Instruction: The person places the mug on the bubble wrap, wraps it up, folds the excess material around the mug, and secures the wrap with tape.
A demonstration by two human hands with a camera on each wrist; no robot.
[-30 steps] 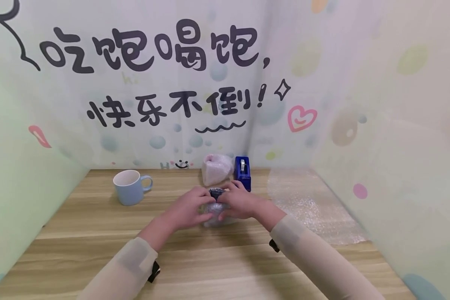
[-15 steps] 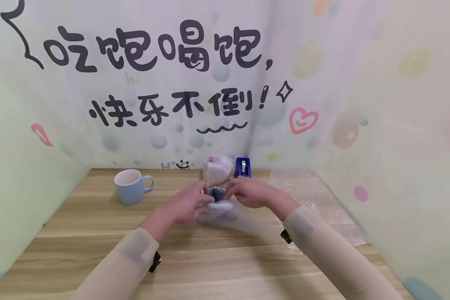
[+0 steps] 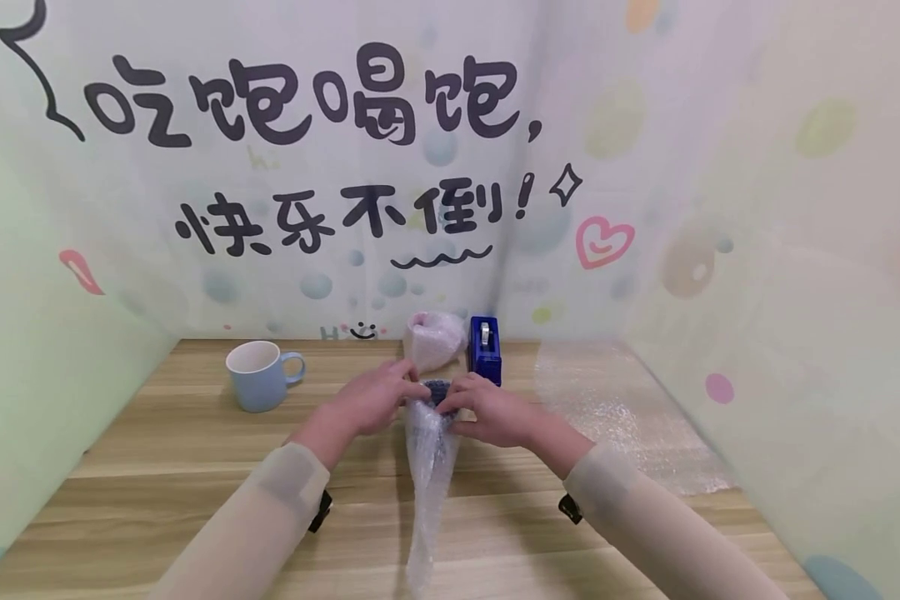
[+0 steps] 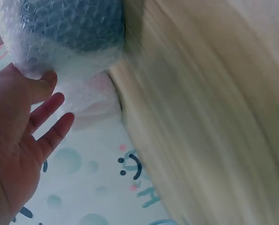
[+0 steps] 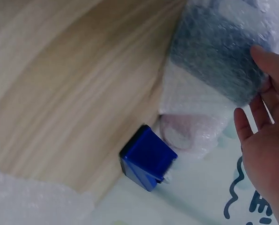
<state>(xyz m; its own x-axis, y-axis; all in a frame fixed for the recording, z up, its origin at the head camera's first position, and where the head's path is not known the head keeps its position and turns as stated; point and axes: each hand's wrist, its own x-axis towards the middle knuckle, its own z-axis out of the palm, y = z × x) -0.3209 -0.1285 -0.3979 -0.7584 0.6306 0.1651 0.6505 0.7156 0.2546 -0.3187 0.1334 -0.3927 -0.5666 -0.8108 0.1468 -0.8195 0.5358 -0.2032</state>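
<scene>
Between both hands stands a dark blue-grey, cup-shaped thing (image 3: pixel 438 390) wound in clear bubble wrap (image 3: pixel 431 467). A narrow tail of the wrap trails toward the front of the table. My left hand (image 3: pixel 375 398) pinches the wrap's upper edge on the left; in the left wrist view its thumb presses the wrap (image 4: pixel 78 33) while two fingers stand away from it. On the other side my right hand (image 3: pixel 498 410) pinches the upper edge too. The right wrist view shows its thumb (image 5: pixel 267 61) over the wrapped thing (image 5: pixel 214 56). Some fingertips are hidden behind the wrap.
A light blue mug (image 3: pixel 258 379) stands at the left. Behind the hands are a pinkish bubble-wrapped bundle (image 3: pixel 433 337) and a blue tape dispenser (image 3: pixel 485 350). A flat bubble-wrap sheet (image 3: pixel 630 425) lies at the right, near the side wall.
The bubble wrap's loose tail has swung from the right to the front. My right hand moved outward, then back in to the upper edge. The left hand stayed close to the wrap.
</scene>
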